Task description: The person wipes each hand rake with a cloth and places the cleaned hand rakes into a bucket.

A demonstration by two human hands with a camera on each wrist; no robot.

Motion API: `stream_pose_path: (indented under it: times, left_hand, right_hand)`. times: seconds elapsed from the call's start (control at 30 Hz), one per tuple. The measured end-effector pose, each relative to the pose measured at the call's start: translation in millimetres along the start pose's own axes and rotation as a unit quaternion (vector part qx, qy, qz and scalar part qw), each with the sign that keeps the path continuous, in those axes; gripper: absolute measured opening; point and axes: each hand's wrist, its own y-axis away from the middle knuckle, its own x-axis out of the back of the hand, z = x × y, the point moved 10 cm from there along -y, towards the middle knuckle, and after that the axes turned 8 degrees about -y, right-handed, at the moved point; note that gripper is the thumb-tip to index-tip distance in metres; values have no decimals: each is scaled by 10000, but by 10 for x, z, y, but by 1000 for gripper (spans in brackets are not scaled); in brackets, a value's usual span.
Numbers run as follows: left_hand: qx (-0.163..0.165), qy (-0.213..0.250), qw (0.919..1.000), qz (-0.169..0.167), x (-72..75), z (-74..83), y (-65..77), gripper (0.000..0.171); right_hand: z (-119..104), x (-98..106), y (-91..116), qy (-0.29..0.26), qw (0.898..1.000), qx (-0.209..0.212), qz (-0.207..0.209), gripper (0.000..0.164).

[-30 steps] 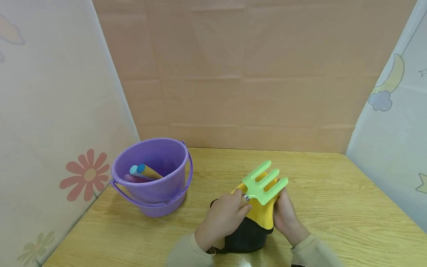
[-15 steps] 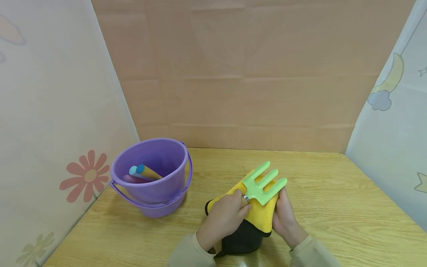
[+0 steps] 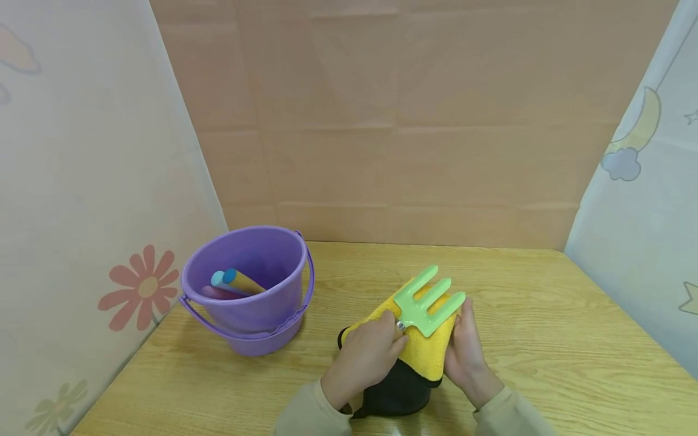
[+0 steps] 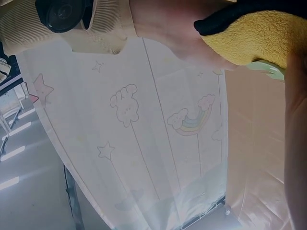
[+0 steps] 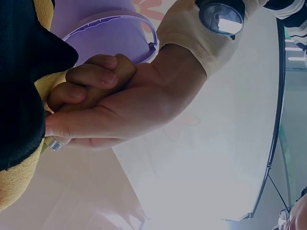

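My left hand (image 3: 371,354) grips the wooden handle (image 5: 91,98) of a green three-pronged garden hand fork (image 3: 428,303), fingers curled round it just below the metal collar. The prongs point up and to the right. A yellow and black cloth (image 3: 428,354) lies behind and under the fork, its yellow side towards the fork and its black side hanging below. My right hand (image 3: 468,357) holds the cloth at its right side, near the prong tips; its fingers are mostly hidden behind the cloth. The left wrist view shows the yellow cloth (image 4: 259,36) over that hand.
A purple bucket (image 3: 283,303) with its handle down stands on the wooden table (image 3: 534,315) at the left. Inside lie a yellow blue-ended stick (image 3: 245,282), a light-blue-ended one and something pink. Printed sheets enclose both sides, a tan one the back.
The cloth's yellow side has spread out to the left beneath my left hand, and its lower edge has dropped slightly. The fork has shifted a little to the left.
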Motion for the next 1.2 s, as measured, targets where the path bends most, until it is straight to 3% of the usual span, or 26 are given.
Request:
stream_pose_path:
  times: [0.2, 0.43, 0.5, 0.6, 0.67, 0.73, 1.0, 1.2]
  left_hand:
    - [-6, 93, 9998, -171, -39, -3, 7, 23]
    - [-79, 111, 9991, -405, -61, 38, 19, 26]
    - [-110, 105, 9989, -448, -61, 53, 31, 27]
    - [-148, 86, 9988, -461, -63, 65, 42, 26]
    - [-169, 118, 9988, -448, -64, 67, 46, 26]
    - [-201, 119, 9988, -423, -65, 69, 44, 28]
    - [-226, 73, 9983, -531, -95, 75, 60, 29]
    - [-234, 120, 9978, -606, -115, 59, 65, 28]
  right_hand:
    - [-45, 72, 16, 840, 9943, 140, 636, 84]
    - [-129, 217, 39, 1573, 9768, 271, 1430, 85]
    - [-161, 192, 29, 1241, 9835, 434, 1242, 80]
    - [-206, 101, 10, 481, 9945, 685, 625, 72]
    - [-221, 48, 3, 57, 9969, 748, 256, 69]
    - [-234, 30, 2, -11, 9968, 788, 135, 68]
    - [-306, 130, 26, 276, 9909, 1092, 734, 53]
    - [-340, 156, 31, 409, 9890, 1193, 774, 43]
